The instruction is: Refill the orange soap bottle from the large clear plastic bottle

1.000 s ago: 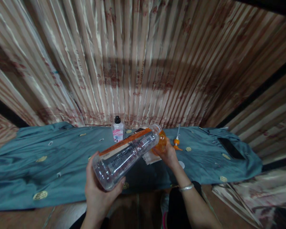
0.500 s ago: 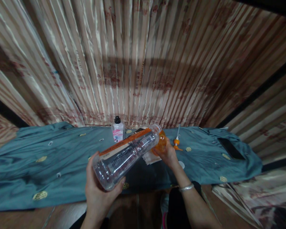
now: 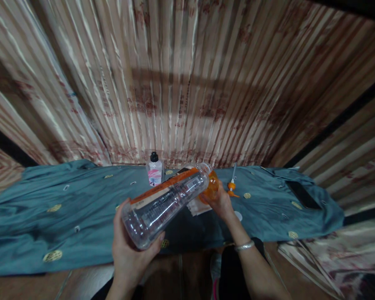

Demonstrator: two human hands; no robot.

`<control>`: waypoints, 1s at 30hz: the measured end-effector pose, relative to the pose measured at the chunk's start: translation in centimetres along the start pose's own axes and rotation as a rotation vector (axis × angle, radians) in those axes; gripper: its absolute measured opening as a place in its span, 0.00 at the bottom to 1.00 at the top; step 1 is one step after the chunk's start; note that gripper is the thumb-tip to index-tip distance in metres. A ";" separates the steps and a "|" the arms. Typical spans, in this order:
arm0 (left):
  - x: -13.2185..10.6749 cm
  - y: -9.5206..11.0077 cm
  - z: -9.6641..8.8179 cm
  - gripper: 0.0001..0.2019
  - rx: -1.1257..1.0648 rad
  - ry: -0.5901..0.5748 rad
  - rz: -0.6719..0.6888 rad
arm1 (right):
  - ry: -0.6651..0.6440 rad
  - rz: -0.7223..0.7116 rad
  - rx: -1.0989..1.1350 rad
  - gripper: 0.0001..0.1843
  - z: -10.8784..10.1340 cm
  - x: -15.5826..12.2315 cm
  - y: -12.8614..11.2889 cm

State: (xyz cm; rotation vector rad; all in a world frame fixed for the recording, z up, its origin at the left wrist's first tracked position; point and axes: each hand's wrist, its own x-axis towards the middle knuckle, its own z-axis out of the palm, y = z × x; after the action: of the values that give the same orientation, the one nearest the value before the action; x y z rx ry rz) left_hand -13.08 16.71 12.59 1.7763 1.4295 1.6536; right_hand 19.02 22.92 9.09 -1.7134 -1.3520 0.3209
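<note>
My left hand (image 3: 136, 254) is wrapped round the base of a large clear plastic bottle (image 3: 165, 212) with an orange label. The bottle is tilted, its neck pointing up and right. In my right hand (image 3: 220, 202) is a smaller orange bottle (image 3: 211, 187), gripped round its body. The clear bottle's mouth lies right over the top of the orange bottle; whether the two touch I cannot tell. To the right of that hand, an orange pump head (image 3: 231, 187) with a pale tube lies on the cloth. A white round cap (image 3: 238, 215) sits beside my right wrist.
A clear bottle with a black cap and pink label (image 3: 155, 173) stands at the back. Tissues (image 3: 200, 208) lie under the orange bottle. A black phone (image 3: 302, 194) rests on the right of the teal cloth (image 3: 90, 208). Striped curtains (image 3: 187, 83) hang behind.
</note>
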 end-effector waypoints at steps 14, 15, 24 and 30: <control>0.0 0.1 0.2 0.49 -0.010 0.005 -0.004 | -0.039 -0.006 0.006 0.41 -0.5 0.2 -0.1; 0.0 0.1 0.2 0.50 -0.014 0.004 -0.003 | -0.041 -0.008 0.006 0.41 -0.5 0.1 -0.2; 0.0 0.2 0.2 0.49 -0.033 0.000 -0.013 | -0.025 -0.040 0.018 0.40 -0.4 0.1 -0.3; 0.1 0.5 0.2 0.49 -0.032 0.017 -0.013 | -0.017 -0.076 0.021 0.40 -0.5 0.2 -0.5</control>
State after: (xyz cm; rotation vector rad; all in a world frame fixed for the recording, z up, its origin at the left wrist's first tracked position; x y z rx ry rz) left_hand -12.65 16.63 12.97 1.7364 1.4111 1.6798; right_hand 19.13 22.83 9.85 -1.6408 -1.4170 0.3061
